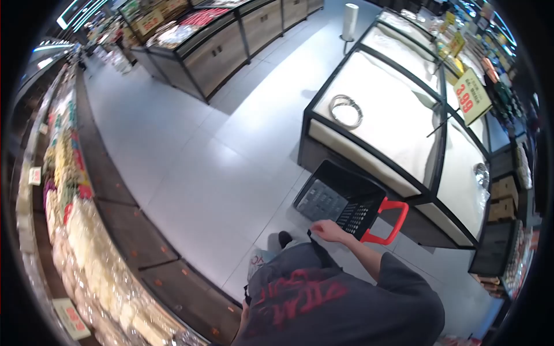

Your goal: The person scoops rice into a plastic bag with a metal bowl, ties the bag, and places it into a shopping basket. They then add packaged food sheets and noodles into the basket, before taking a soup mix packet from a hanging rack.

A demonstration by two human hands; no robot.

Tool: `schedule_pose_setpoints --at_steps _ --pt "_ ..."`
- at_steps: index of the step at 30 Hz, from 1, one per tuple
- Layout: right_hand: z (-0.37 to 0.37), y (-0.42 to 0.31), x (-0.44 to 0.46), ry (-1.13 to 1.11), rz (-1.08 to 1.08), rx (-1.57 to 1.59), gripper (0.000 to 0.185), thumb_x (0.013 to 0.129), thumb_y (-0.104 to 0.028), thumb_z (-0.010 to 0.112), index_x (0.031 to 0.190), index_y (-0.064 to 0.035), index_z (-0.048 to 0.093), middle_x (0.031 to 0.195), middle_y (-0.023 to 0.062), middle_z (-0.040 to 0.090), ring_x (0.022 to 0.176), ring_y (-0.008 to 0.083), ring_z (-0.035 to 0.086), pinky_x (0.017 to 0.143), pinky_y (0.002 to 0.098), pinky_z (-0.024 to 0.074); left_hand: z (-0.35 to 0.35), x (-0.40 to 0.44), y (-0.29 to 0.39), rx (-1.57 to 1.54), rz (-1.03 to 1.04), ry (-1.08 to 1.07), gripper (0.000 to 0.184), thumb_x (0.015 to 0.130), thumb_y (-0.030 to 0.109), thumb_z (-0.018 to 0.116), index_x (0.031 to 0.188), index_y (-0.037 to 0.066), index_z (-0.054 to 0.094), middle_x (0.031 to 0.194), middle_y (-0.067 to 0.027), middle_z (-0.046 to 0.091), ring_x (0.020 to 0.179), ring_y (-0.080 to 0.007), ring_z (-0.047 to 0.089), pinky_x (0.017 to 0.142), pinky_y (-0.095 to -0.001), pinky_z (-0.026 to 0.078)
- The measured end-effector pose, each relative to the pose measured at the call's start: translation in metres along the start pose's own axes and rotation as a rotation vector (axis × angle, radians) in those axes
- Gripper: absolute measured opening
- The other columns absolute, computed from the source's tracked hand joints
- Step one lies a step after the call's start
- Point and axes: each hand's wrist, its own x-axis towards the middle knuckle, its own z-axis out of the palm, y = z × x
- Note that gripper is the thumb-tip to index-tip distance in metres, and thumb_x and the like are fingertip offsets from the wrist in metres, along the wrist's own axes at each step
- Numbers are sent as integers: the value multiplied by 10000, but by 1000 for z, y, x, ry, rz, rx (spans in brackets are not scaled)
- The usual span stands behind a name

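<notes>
My right hand (330,231) is in front of my body, fingers bent together at the upper end of a black strap (318,247) that runs down to my shirt. Just beyond that hand, a black shopping basket (358,213) with a red handle (399,226) stands on the floor, and nothing shows inside it. Of my left hand (244,314) only a sliver appears beside my dark shirt; its fingers are hidden. A pale plastic bag (258,262) with printed letters hangs near that side.
White-topped display bins (381,98) with black frames stand at right, bearing a metal ring coil (346,111) and a 3.99 price sign (470,97). Along the left runs a shelf of wrapped mushrooms and vegetables (86,248). Wooden counters (216,55) stand ahead across the tiled floor (202,155).
</notes>
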Motion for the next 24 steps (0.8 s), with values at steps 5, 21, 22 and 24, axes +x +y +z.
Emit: schedule_pose_setpoints --at_steps 5,21,22,24 --pt "-205 -212 80 188 -343 405 149 887 -86 691 1028 -40 701 923 88 701 817 245 679 725 323 545 90 94 111 459 -15 -129 336 888 155 653 1162 -39 670 815 -105 735 721 -173 705 706 -313 557" --pt "-453 -500 291 1163 -1133 -862 343 517 -238 799 804 -55 751 619 22 543 467 116 434 389 224 266 271 481 596 1374 78 -190 222 878 132 608 1032 -6 688 746 -132 717 602 -180 693 487 -315 562" --pt "-460 -505 292 1034 -864 -753 256 579 -176 796 786 -35 743 618 17 547 466 119 435 395 231 271 300 499 626 1376 153 -223 217 876 126 605 1027 -7 687 736 -126 712 593 -177 686 480 -304 552" --pt "-476 -505 315 1046 -801 -771 257 568 -178 803 773 -35 740 622 9 538 465 104 417 397 215 255 373 526 673 1415 264 -208 215 870 106 598 1027 -11 686 731 -122 705 602 -174 685 494 -293 550"
